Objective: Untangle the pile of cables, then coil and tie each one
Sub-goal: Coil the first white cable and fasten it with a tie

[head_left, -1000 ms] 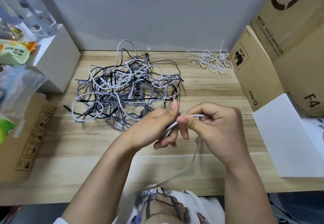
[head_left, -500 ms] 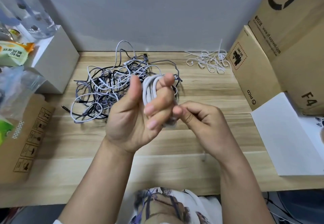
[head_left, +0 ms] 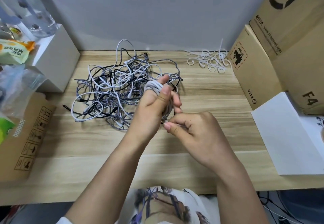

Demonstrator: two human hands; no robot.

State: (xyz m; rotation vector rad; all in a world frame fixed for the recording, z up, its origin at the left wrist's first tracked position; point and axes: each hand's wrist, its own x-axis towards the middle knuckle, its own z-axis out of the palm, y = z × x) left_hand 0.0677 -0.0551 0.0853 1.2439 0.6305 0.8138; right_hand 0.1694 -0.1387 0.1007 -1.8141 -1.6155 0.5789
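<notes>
A tangled pile of cables (head_left: 115, 90), white, grey braided and black, lies on the wooden table (head_left: 87, 145) at centre left. My left hand (head_left: 152, 104) is raised in front of the pile with a white cable coil (head_left: 154, 88) wound round its fingers; the thumb presses on the loops. Just below it, my right hand (head_left: 194, 132) pinches the loose end of that cable between thumb and forefinger. A bunch of white ties (head_left: 208, 60) lies at the back right near the wall.
Cardboard boxes (head_left: 273, 52) stand along the right side, with a white sheet (head_left: 287, 132) in front of them. A white box (head_left: 57, 62), snack bags and a flat cardboard box (head_left: 26, 136) crowd the left edge. The grey wall closes the back.
My left hand has turned and lifted, and more white cable is wound on its fingers. The slack that hung off the table's front edge is gone. My right hand holds only the short end.
</notes>
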